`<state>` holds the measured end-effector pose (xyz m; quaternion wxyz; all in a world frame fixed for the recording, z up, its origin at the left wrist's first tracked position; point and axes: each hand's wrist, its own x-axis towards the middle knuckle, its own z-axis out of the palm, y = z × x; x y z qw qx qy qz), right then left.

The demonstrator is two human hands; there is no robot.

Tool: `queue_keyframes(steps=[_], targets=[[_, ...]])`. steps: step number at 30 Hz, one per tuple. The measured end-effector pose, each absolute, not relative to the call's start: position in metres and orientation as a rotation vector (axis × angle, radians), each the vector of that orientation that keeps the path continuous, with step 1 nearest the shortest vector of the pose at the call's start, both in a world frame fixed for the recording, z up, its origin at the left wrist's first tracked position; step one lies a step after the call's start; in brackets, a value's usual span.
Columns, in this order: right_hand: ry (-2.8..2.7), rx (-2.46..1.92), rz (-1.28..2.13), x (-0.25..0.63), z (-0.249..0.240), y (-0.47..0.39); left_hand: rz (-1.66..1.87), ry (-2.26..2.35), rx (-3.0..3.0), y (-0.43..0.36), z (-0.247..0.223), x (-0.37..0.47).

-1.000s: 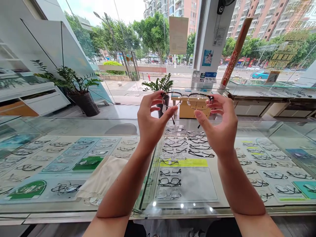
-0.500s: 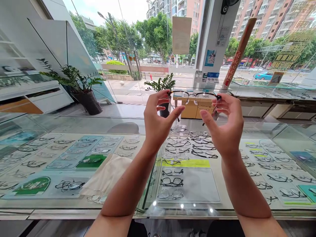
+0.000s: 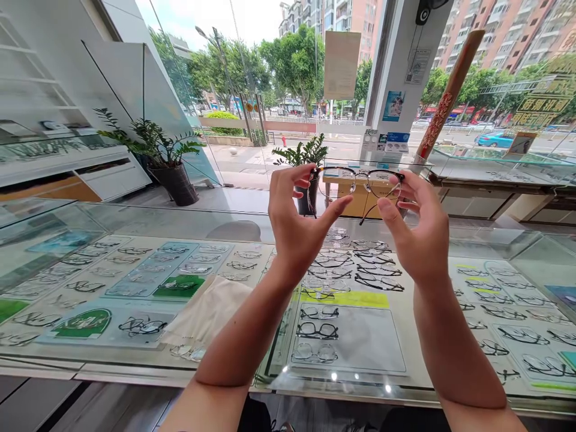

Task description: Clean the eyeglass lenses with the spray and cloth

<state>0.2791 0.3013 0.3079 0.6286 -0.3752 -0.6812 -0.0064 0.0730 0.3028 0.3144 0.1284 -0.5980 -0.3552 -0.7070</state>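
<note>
Held up above the glass counter, a pair of eyeglasses point(image 3: 360, 174) with a dark upper rim spans the gap between my two hands. My left hand point(image 3: 299, 219) pinches its left end near the hinge, with the thumb stretched below the left lens. At the other end, my right hand point(image 3: 416, 231) grips the right hinge, its thumb under the right lens. The temples point away and hang downward. Beneath my hands, rows of eyeglasses point(image 3: 378, 279) lie inside the display case. A pale cloth point(image 3: 209, 312) rests on the glass left of my left forearm.
The glass counter point(image 3: 351, 381) runs across the front, with more frames at both sides. Behind it stand a potted plant point(image 3: 175, 180), a second plant point(image 3: 306, 153) and a yellow cabinet point(image 3: 344, 201). A red, patterned pole point(image 3: 443, 117) leans by the window.
The view has shifted slightly, so the scene sits further right. The eyeglasses have turned a little between my hands, their temples now angled more to the left. Both hands keep their hold.
</note>
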Motion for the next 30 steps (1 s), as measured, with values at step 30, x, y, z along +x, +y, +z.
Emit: queue_keyframes(steps=[30], targets=[[-1.593,-0.829,-0.124,0.277,0.300,0.320,-1.973,-0.919,-1.730,0.341,0.295,0.063]])
